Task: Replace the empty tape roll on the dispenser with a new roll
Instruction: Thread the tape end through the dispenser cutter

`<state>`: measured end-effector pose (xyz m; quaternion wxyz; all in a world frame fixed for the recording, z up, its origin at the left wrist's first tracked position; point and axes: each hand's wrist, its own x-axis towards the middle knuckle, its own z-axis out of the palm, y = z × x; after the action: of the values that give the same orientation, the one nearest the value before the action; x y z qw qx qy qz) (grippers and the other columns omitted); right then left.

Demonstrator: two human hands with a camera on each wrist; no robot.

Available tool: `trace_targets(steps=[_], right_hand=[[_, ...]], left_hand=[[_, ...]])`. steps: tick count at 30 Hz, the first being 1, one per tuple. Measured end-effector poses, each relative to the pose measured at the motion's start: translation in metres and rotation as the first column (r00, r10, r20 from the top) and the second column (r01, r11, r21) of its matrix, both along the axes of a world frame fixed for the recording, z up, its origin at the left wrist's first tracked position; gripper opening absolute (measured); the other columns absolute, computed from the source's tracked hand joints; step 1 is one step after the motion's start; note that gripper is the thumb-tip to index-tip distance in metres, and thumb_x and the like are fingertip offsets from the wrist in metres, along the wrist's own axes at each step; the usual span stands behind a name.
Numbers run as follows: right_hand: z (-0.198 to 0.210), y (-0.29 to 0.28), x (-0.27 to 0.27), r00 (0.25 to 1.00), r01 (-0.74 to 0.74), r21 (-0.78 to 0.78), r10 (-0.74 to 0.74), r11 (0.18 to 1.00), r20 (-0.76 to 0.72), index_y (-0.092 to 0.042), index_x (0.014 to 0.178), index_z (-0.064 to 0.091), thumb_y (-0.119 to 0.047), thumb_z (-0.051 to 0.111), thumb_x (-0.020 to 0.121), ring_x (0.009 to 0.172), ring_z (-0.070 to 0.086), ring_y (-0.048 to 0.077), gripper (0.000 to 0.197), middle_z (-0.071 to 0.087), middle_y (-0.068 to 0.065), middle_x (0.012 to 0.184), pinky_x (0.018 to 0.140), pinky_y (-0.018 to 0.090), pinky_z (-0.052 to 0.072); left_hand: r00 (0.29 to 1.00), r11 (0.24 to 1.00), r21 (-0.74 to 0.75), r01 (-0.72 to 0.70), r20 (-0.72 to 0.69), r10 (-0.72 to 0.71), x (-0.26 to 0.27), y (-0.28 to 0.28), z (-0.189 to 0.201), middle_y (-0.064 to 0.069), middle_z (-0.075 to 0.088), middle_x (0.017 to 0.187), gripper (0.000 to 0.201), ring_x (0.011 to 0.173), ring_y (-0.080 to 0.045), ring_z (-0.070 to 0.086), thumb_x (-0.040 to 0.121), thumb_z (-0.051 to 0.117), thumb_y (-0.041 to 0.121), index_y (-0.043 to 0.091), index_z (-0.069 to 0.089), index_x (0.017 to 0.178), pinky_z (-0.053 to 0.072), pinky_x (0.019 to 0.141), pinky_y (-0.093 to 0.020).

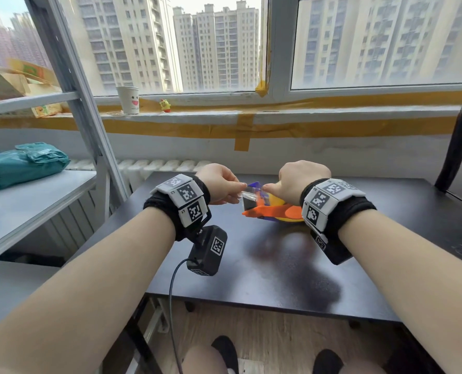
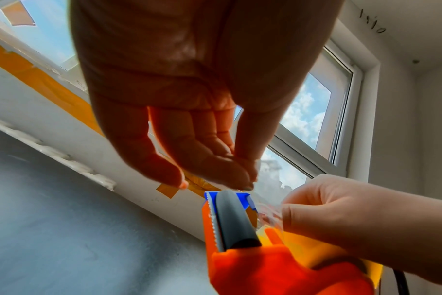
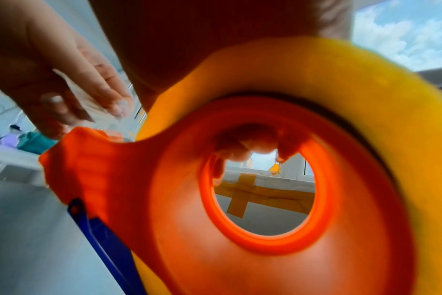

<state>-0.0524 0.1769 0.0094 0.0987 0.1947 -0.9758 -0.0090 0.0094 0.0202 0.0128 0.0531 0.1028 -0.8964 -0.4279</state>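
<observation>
Above the black table (image 1: 278, 271) my right hand (image 1: 302, 179) grips an orange tape dispenser (image 1: 267, 211) with a yellow tape roll (image 1: 277, 201) seated on its hub. In the right wrist view the yellow tape roll (image 3: 366, 99) rings the orange hub (image 3: 164, 179), and my curled fingers (image 3: 252, 145) show through the hub hole. My left hand (image 1: 224, 187) pinches the free end of a clear tape strip (image 1: 248, 194) drawn from the roll. The left wrist view shows the grey roller (image 2: 235, 219), the serrated blade (image 2: 212, 219) and the blue guard (image 2: 240, 196) below my left fingertips (image 2: 247, 179).
A grey shelf (image 1: 35, 201) at the left carries a green bag (image 1: 22, 163). A paper cup (image 1: 128, 99) and a small yellow toy (image 1: 165, 105) stand on the taped windowsill. A black chair frame (image 1: 456, 141) rises at the table's right edge. A radiator runs behind the table.
</observation>
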Motion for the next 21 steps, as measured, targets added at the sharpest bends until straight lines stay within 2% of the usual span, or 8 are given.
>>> trace_targets(steps=[2, 5, 8, 10, 14, 17, 19, 21], right_hand=[[0.0, 0.002, -0.002, 1.0, -0.008, -0.011, 0.009, 1.0, 0.008, -0.019, 0.078, 0.059, -0.059, 0.041, 0.087, 0.091, 0.06, 0.026, 0.045, 0.068, 0.004, 0.098, 0.072, 0.028, 0.04], [0.0, 0.004, -0.004, 0.999, -0.027, -0.026, 0.028, 0.999, 0.032, -0.018, 0.094, 0.067, -0.056, 0.036, 0.091, 0.105, 0.061, 0.027, 0.048, 0.068, 0.005, 0.108, 0.076, 0.031, 0.039], [0.003, 0.007, -0.004, 0.996, -0.022, -0.046, 0.026, 0.999, 0.08, -0.017, 0.101, 0.066, -0.052, 0.035, 0.094, 0.109, 0.06, 0.028, 0.047, 0.066, 0.007, 0.113, 0.078, 0.033, 0.038], [0.005, 0.004, -0.003, 0.995, -0.024, -0.036, 0.028, 0.999, 0.095, -0.017, 0.101, 0.065, -0.05, 0.037, 0.093, 0.108, 0.06, 0.028, 0.044, 0.065, 0.007, 0.113, 0.078, 0.032, 0.038], [0.005, -0.001, -0.001, 0.993, -0.039, -0.022, 0.042, 0.999, 0.114, -0.017, 0.103, 0.065, -0.047, 0.039, 0.093, 0.103, 0.06, 0.028, 0.041, 0.065, 0.006, 0.109, 0.081, 0.033, 0.039], [0.003, -0.003, 0.0, 0.99, -0.038, -0.029, 0.041, 0.999, 0.133, -0.017, 0.101, 0.066, -0.045, 0.038, 0.094, 0.095, 0.057, 0.028, 0.041, 0.059, 0.005, 0.096, 0.081, 0.033, 0.038], [-0.001, -0.004, -0.001, 0.99, -0.042, -0.031, 0.046, 0.999, 0.132, -0.017, 0.099, 0.067, -0.044, 0.038, 0.093, 0.098, 0.059, 0.029, 0.04, 0.056, 0.004, 0.093, 0.079, 0.032, 0.037], [-0.006, -0.005, -0.002, 0.992, -0.061, -0.03, 0.064, 0.998, 0.112, -0.018, 0.097, 0.068, -0.042, 0.038, 0.093, 0.095, 0.057, 0.029, 0.039, 0.059, 0.006, 0.095, 0.078, 0.031, 0.037]], left_hand=[[1.0, 0.999, -0.033, 0.011, -0.002, -0.011, 0.0, 0.002, 0.003, 0.005, 0.063, 0.063, 0.025, 0.041, 0.006, 0.059, 0.09, 0.059, 0.027, 0.018, 0.057, 0.067, 0.051, 0.06, -0.015], [1.0, 0.997, -0.08, 0.0, 0.018, 0.002, 0.0, -0.001, 0.008, 0.002, 0.063, 0.063, 0.027, 0.042, 0.003, 0.06, 0.09, 0.06, 0.024, 0.015, 0.057, 0.064, 0.054, 0.064, -0.017], [0.998, 0.995, -0.098, -0.019, 0.051, 0.024, 0.003, -0.011, 0.008, 0.001, 0.061, 0.061, 0.029, 0.033, 0.006, 0.057, 0.09, 0.058, 0.024, 0.014, 0.056, 0.063, 0.05, 0.051, -0.011], [0.998, 0.993, -0.115, -0.019, 0.057, 0.026, 0.005, -0.015, 0.007, 0.001, 0.06, 0.061, 0.029, 0.032, 0.007, 0.056, 0.091, 0.058, 0.023, 0.013, 0.055, 0.063, 0.049, 0.049, -0.011], [0.999, 0.989, -0.141, -0.033, 0.026, 0.037, 0.006, -0.019, 0.008, 0.0, 0.061, 0.061, 0.028, 0.032, 0.007, 0.057, 0.089, 0.06, 0.023, 0.014, 0.056, 0.063, 0.051, 0.057, -0.016], [0.999, 0.985, -0.163, -0.052, -0.011, 0.051, 0.006, -0.022, 0.008, 0.001, 0.063, 0.06, 0.029, 0.035, 0.006, 0.058, 0.089, 0.061, 0.022, 0.015, 0.057, 0.061, 0.054, 0.065, -0.023], [0.998, 0.97, -0.236, -0.059, -0.024, 0.055, 0.006, -0.021, 0.006, 0.001, 0.064, 0.061, 0.03, 0.045, 0.0, 0.063, 0.089, 0.06, 0.023, 0.016, 0.057, 0.06, 0.056, 0.073, -0.03], [0.998, 0.946, -0.317, -0.059, -0.027, 0.054, 0.007, -0.02, 0.005, 0.001, 0.066, 0.062, 0.031, 0.059, -0.009, 0.065, 0.089, 0.059, 0.025, 0.018, 0.057, 0.059, 0.056, 0.081, -0.034]])
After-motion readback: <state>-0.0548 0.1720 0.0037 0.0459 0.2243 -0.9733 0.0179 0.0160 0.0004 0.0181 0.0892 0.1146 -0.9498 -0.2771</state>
